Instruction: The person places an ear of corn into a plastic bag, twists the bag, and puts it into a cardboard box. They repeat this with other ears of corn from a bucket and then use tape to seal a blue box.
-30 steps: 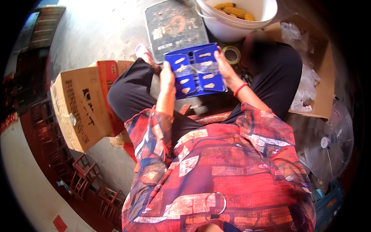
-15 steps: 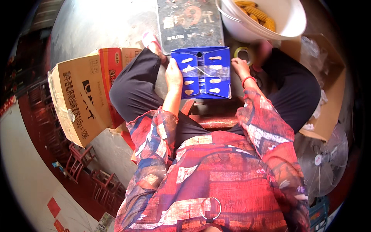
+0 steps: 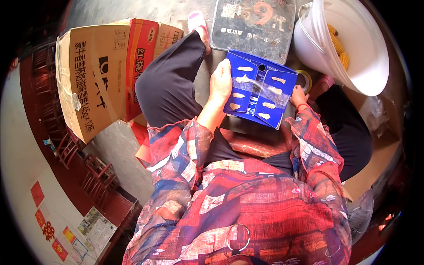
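Note:
I sit with a blue cardboard box [image 3: 258, 90] held over my lap, its flaps printed with pale shapes and partly folded. My left hand [image 3: 220, 84] grips its left flap, fingers laid along the edge. My right hand [image 3: 299, 95] holds the box at its right side, mostly hidden behind the cardboard. A roll of tape [image 3: 304, 79] lies on the floor just beyond the right hand.
A white bucket [image 3: 366, 62] holding yellow corn cobs [image 3: 338, 44] stands at the upper right. A dark flat panel [image 3: 254, 26] lies on the floor ahead. Brown and red cartons [image 3: 99, 75] stand to my left. A fan [image 3: 360, 216] sits at the lower right.
The view has tilted and shifted, so the box sits lower and further right. The blue box has turned and its flaps have folded inward. Both hands keep hold of it.

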`<state>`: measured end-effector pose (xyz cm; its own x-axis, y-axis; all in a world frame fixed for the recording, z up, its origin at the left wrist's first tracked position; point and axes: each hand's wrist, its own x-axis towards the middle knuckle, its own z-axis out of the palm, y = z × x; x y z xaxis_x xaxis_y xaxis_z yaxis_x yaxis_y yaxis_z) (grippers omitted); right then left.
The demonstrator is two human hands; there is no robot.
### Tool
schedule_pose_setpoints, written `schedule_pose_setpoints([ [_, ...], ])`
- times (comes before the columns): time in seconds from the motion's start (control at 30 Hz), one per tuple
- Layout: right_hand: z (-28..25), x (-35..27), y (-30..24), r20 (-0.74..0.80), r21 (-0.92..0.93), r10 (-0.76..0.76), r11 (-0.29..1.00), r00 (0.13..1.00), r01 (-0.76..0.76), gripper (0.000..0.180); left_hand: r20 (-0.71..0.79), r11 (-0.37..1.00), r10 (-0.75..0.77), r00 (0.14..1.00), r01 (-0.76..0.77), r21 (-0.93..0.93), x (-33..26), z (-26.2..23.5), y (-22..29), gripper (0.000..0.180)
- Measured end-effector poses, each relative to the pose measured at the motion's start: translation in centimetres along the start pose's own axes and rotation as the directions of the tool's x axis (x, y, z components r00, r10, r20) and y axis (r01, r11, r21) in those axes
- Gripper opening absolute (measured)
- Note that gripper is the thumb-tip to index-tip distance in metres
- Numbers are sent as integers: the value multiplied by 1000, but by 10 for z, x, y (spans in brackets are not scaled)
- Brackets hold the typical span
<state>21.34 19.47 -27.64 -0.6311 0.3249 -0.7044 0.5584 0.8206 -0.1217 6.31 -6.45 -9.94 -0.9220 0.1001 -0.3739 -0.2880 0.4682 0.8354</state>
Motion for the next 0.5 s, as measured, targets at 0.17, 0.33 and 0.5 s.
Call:
schedule_pose_setpoints([
  [0.17, -34, -5, -16, -307, 238, 14, 969, 952, 63, 34, -23, 994, -47, 999, 49, 101, 4, -1, -12, 53],
  [0.33, -57, 0, 2, -492, 534, 70, 811, 868, 237, 52, 2, 993, -30, 1000, 29, 116, 6, -6, -1, 57],
  [0.5, -130, -56, -22, -664, 427, 23, 832, 747, 355, 62, 5, 918, 260, 966, -249, 308, -13, -14, 19, 73],
])
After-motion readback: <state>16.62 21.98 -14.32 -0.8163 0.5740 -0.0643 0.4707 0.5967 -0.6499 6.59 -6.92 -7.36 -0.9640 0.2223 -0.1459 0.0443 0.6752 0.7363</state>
